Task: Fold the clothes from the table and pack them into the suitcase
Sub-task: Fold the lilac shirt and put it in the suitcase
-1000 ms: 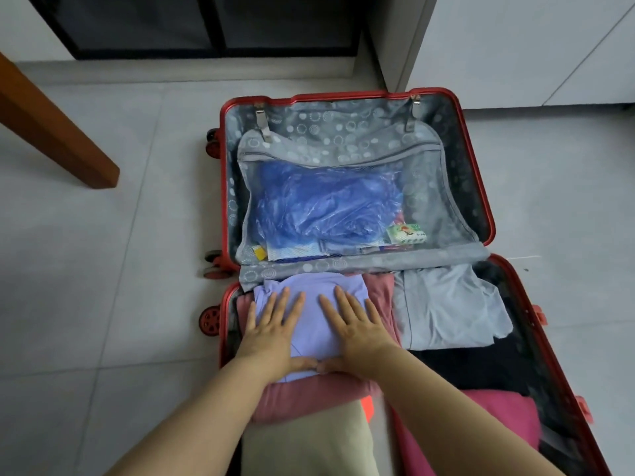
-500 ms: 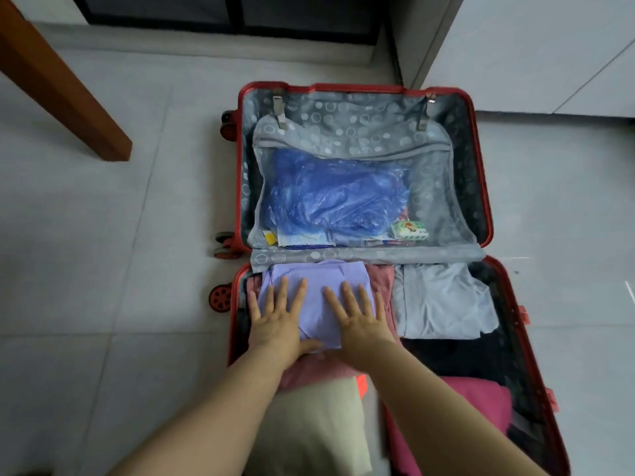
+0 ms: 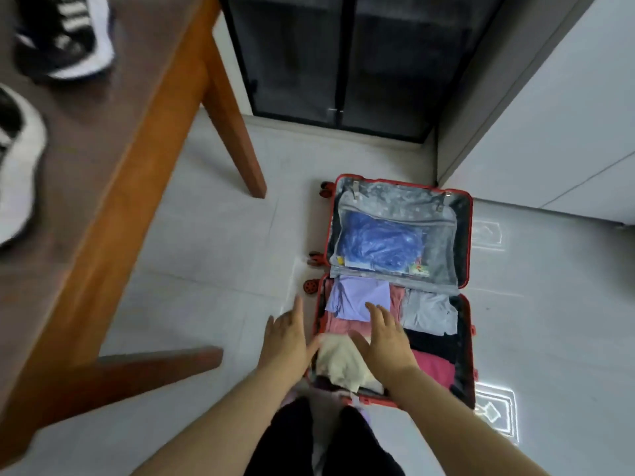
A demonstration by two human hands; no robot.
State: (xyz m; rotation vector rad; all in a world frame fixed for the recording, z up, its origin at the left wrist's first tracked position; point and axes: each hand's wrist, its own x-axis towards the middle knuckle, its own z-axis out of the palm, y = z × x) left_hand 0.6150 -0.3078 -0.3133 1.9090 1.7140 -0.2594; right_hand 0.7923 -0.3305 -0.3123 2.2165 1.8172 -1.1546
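Head view | left hand flat, spread, empty | right hand likewise | soft folded lilac garment in hard red suitcase

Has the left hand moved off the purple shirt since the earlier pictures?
Yes. The left hand has come off the purple shirt and moved outward, toward the person; it is now over the suitcase left rim and the floor.

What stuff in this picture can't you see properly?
Head view only:
Black-and-white clothes on the table: blurred and cut off by the left edge, so their kind is unclear.
Cream garment in the suitcase: its edges are hidden by the left hand and right hand.
Small packets beside the blue bag: too small to name.
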